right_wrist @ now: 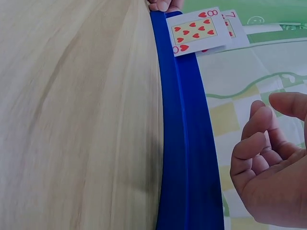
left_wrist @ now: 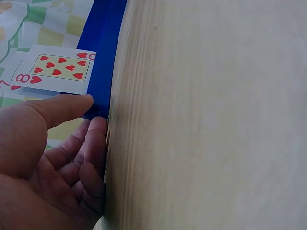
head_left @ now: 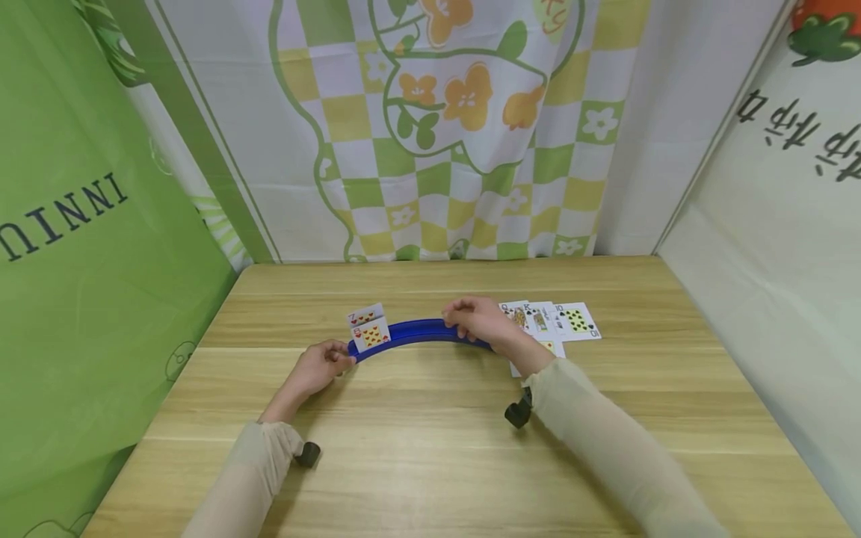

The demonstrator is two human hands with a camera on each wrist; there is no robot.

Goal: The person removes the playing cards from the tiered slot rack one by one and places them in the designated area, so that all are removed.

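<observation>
A curved blue card holder (head_left: 418, 329) lies across the middle of the wooden table. My left hand (head_left: 318, 371) pinches its left end between thumb and fingers. Two playing cards stand in the holder beside that hand: the eight of hearts (left_wrist: 60, 69) in front, the seven of hearts (right_wrist: 233, 31) behind it and partly covered. Over the holder's right part is my right hand (head_left: 479, 320), its fingers loosely bent. In the right wrist view the thumb stands apart from the fingertips (right_wrist: 257, 108), with nothing between them.
To the right of the holder, several face-up cards overlap on the table (head_left: 417, 448): a queen, a king (head_left: 539, 320), a ten of spades (head_left: 578, 321) and a partly hidden card with a red diamond (head_left: 555, 349). A patterned curtain (head_left: 464, 194) hangs behind the table.
</observation>
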